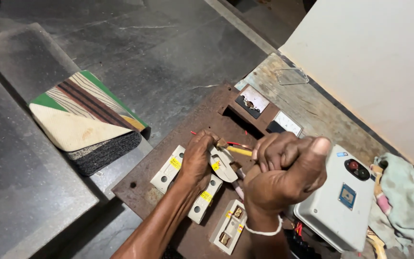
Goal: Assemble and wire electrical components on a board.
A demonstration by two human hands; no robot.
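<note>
My left hand grips a white porcelain fuse carrier over a brown board. Red and yellow wires run out beside it. My right hand is closed in a fist just right of the carrier, thumb up, fingers curled around something thin that I cannot make out. White fuse bases lie on the board: one at the left, one under my left wrist, and an open one with brass contacts near my right wrist.
A grey switch box with red and dark buttons stands at the right, cloth rags beside it. Two small panel meters sit at the board's far edge. A striped cushion lies on the dark stone floor at left.
</note>
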